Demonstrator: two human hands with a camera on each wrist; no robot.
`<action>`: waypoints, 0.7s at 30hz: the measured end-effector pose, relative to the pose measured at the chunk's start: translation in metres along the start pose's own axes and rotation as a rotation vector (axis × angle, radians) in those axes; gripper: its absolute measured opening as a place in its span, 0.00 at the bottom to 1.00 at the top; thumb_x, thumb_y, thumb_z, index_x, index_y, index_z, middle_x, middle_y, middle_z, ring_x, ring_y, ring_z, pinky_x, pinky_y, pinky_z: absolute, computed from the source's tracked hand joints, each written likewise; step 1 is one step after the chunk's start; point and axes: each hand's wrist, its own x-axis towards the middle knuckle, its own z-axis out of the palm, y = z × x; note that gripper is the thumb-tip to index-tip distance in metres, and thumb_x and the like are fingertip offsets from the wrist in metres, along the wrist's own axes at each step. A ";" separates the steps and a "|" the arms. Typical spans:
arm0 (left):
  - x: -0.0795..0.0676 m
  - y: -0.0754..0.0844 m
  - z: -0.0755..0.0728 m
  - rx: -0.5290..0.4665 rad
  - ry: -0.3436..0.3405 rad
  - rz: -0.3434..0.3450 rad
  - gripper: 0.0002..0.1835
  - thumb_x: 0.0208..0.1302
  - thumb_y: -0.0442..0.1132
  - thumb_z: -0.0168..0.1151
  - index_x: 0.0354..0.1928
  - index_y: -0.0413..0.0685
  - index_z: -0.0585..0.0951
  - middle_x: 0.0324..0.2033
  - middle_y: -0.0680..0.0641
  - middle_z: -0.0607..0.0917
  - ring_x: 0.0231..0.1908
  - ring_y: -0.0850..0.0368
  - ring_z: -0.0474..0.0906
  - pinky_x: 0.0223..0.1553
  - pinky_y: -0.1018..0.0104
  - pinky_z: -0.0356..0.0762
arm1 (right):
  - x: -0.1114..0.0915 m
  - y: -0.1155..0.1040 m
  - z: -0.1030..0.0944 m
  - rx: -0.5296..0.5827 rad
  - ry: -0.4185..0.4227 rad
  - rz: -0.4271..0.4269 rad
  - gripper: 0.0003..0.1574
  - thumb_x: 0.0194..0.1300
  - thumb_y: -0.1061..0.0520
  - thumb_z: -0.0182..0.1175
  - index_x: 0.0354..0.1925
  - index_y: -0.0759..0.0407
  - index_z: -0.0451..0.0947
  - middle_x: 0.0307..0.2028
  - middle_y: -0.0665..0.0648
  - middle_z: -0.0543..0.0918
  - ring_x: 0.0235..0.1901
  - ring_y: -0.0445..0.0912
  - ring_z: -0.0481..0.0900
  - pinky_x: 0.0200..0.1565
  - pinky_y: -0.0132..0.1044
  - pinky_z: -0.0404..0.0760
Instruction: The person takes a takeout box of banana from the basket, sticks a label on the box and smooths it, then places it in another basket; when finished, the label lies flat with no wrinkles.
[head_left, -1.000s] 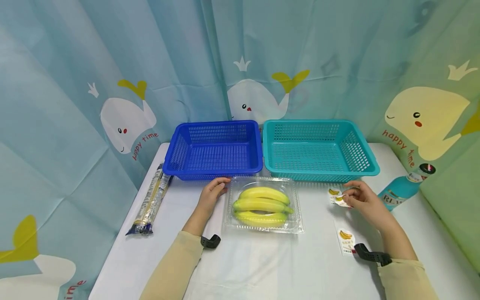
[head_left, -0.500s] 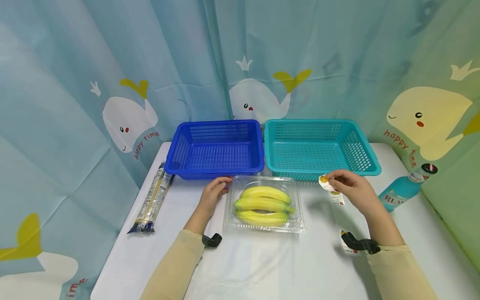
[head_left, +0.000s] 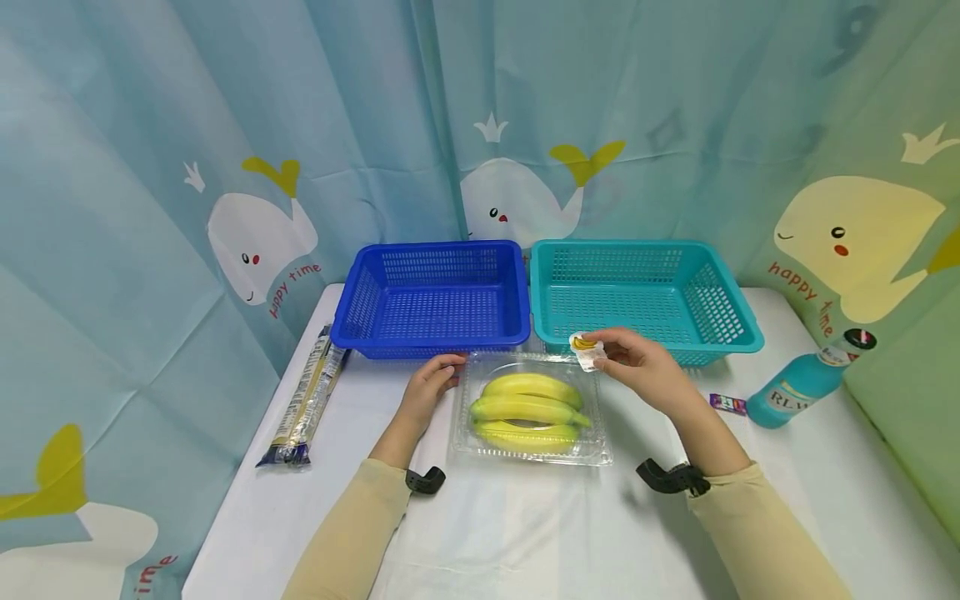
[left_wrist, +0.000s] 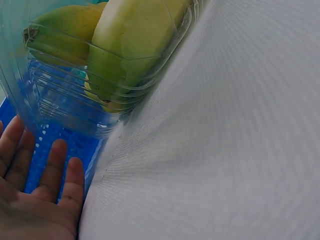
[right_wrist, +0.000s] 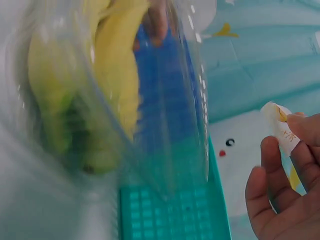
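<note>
Several yellow bananas (head_left: 525, 408) lie inside a clear plastic clamshell box (head_left: 459, 429) with its lid down. My left hand (head_left: 425, 390) rests at the box's back left corner. In the left wrist view its fingers (left_wrist: 54, 170) are extended, fingertips right at the box wall. Between thumb and fingers, my right hand (head_left: 647, 371) pinches a small white sticker (head_left: 591, 357) with a banana picture. That sticker is held above the box's back right corner. The right wrist view shows the sticker (right_wrist: 281, 124) bent slightly, with the box blurred close by.
Behind the box stand a blue basket (head_left: 438, 312) and a teal basket (head_left: 622, 308). A long foil-printed packet (head_left: 303, 404) lies on the left. To the right are a blue bottle (head_left: 798, 387) and a small purple packet (head_left: 728, 404). A patterned curtain (head_left: 360, 108) hangs behind.
My right hand has lifted the sticker off the table at the right and carried it left to the box. The purple packet is now uncovered. My left hand and the box stay put.
</note>
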 end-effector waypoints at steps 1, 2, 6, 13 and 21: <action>-0.002 0.002 0.001 -0.002 -0.001 0.001 0.16 0.75 0.33 0.47 0.57 0.31 0.76 0.60 0.39 0.78 0.56 0.61 0.76 0.60 0.57 0.76 | 0.002 -0.001 0.003 -0.008 0.001 -0.006 0.22 0.71 0.56 0.60 0.61 0.51 0.77 0.57 0.58 0.79 0.49 0.34 0.78 0.47 0.24 0.80; -0.002 0.003 0.001 -0.002 0.000 0.001 0.16 0.75 0.33 0.48 0.57 0.31 0.76 0.60 0.39 0.78 0.56 0.61 0.76 0.60 0.57 0.76 | 0.003 -0.002 0.005 -0.008 0.000 -0.009 0.21 0.71 0.56 0.60 0.61 0.51 0.77 0.57 0.57 0.80 0.48 0.35 0.78 0.47 0.24 0.80; -0.003 0.005 0.002 -0.001 -0.004 -0.010 0.16 0.75 0.33 0.48 0.57 0.32 0.76 0.60 0.39 0.78 0.56 0.61 0.76 0.61 0.55 0.75 | 0.007 -0.008 0.013 0.014 -0.021 -0.001 0.21 0.71 0.57 0.60 0.61 0.50 0.77 0.54 0.57 0.80 0.44 0.39 0.79 0.44 0.28 0.82; 0.007 -0.014 -0.005 0.016 -0.005 -0.019 0.16 0.76 0.32 0.47 0.58 0.34 0.77 0.62 0.39 0.77 0.57 0.60 0.75 0.61 0.55 0.75 | 0.011 -0.016 0.026 0.076 -0.070 -0.006 0.23 0.70 0.61 0.60 0.62 0.56 0.76 0.49 0.59 0.79 0.39 0.43 0.76 0.38 0.31 0.81; 0.011 -0.022 -0.006 0.006 0.006 -0.008 0.17 0.73 0.38 0.52 0.57 0.37 0.78 0.60 0.42 0.79 0.57 0.58 0.75 0.60 0.56 0.76 | 0.012 -0.023 0.046 0.022 -0.091 0.109 0.26 0.67 0.58 0.64 0.62 0.51 0.75 0.41 0.56 0.80 0.36 0.46 0.76 0.34 0.33 0.78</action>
